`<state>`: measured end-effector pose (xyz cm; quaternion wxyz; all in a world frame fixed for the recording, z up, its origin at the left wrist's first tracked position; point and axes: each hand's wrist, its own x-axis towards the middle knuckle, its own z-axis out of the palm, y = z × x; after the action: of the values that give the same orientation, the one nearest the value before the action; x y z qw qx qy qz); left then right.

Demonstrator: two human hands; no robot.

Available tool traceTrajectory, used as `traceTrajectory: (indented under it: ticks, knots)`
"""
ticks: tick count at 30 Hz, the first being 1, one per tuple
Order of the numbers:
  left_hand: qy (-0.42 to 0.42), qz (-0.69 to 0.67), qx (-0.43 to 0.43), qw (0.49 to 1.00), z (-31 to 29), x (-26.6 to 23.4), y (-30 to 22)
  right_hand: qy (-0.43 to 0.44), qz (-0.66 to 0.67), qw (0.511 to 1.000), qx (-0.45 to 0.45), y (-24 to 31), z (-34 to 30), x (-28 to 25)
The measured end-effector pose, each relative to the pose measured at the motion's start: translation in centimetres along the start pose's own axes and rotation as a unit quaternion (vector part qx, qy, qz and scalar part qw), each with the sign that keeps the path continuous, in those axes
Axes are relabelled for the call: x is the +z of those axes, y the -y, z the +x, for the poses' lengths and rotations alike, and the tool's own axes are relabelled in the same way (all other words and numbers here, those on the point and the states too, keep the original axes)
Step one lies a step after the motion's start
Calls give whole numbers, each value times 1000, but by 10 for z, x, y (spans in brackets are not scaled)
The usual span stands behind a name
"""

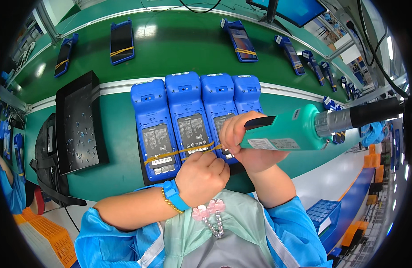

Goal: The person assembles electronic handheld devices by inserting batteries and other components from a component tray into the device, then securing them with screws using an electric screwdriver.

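Observation:
Four blue handheld terminals lie face down in a row: the first terminal (pixel 150 105), the second terminal (pixel 184 87), the third terminal (pixel 218 89) and the fourth terminal (pixel 247 91). Dark batteries show in their backs, and a yellow rubber band (pixel 160 158) crosses the first. My right hand (pixel 248 143) is wrapped round a green electric screwdriver (pixel 281 129) over the third and fourth; its bit is hidden. Closed in a fist, my left hand (pixel 202 176) rests at the lower end of the second and third, beside another yellow band (pixel 200 149). What its fingers hold is hidden.
Left of the row stands a black tray (pixel 81 129) with scattered small screws, next to a black bag (pixel 47 156). More terminals, such as a banded terminal (pixel 122 42), lie on the green surface (pixel 179 44) beyond the metal rail. A thick cable leaves the screwdriver at right.

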<state>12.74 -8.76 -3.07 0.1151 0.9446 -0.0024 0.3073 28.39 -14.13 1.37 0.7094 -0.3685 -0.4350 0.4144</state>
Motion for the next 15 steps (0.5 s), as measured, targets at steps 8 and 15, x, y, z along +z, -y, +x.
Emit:
traceTrajectory:
  ticks: [8,15]
  knots:
    - [60,-8,-13,998,0,-7,-2,28,19,999,-28,17,1,4]
    - [97,-30,-23,995,6,-13,-3,3,4,996,-91,51,1,-12]
